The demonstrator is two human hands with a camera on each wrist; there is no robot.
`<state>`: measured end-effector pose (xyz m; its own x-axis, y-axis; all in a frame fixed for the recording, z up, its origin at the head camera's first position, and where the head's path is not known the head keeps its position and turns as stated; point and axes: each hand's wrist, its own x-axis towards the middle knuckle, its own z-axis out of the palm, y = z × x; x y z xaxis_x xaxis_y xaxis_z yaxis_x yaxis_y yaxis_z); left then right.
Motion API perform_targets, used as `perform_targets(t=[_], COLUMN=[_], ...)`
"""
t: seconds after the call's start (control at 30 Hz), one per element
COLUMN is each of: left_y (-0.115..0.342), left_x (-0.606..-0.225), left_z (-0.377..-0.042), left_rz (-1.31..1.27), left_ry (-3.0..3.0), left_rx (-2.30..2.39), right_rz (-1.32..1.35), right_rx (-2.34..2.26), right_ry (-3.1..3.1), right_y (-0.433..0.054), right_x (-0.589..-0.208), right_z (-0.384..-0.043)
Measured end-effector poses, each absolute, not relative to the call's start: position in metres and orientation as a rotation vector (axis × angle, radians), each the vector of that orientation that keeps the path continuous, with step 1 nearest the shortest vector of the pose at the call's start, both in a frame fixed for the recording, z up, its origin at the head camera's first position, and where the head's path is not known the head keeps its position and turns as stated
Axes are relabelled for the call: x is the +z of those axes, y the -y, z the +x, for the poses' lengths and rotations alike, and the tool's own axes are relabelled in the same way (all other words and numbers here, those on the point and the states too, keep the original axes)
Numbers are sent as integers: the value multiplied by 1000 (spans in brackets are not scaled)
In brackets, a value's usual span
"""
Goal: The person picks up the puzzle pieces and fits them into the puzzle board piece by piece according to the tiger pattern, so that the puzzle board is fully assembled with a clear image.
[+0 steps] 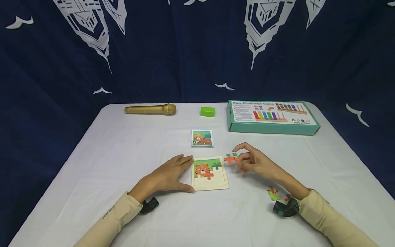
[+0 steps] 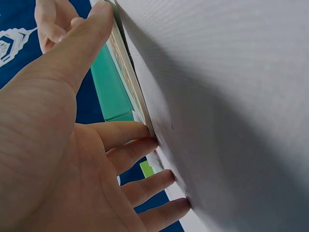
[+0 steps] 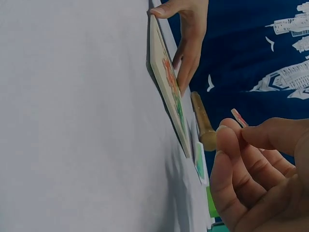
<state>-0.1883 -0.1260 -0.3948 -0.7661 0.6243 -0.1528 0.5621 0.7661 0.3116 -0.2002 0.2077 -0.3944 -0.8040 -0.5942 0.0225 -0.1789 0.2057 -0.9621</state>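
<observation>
A square wooden puzzle board [image 1: 213,184] lies on the table with a tiger's head and some greenery fitted along its upper part; its lower area is bare. My left hand [image 1: 172,175] rests beside it, fingers spread, with the thumb and index fingertip against its left edge. To the board's right, my right hand [image 1: 260,164] pinches an orange-striped puzzle piece [image 1: 229,159] between thumb and fingertips, raised over the cloth. In the right wrist view that piece [image 3: 238,117] shows almost edge-on. Another puzzle piece [image 1: 273,193], green and orange, lies near the right wrist.
Behind the board is a small tiger picture card [image 1: 202,138]. Farther back sit a gold microphone [image 1: 149,109], a green block [image 1: 207,112] and a teal game box [image 1: 273,127]. A red bit of a piece [image 1: 287,197] is partly covered by the right wrist camera [image 1: 285,208].
</observation>
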Motion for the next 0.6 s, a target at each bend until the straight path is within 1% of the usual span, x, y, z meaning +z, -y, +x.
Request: perform_targets(t=[0.3,0.6], left_y=[126,127], left_x=[-394,-394], left_z=[-189,-189], left_rz=[927,937], left_ry=[-2715,-2711], left_rx=[369,380], right_rz=[-731,-683], right_rx=[-1575,-1520], right_ry=[-2099,-2244], right_y=[-190,-174], right_x=[-405,-412], right_z=[-201,-198])
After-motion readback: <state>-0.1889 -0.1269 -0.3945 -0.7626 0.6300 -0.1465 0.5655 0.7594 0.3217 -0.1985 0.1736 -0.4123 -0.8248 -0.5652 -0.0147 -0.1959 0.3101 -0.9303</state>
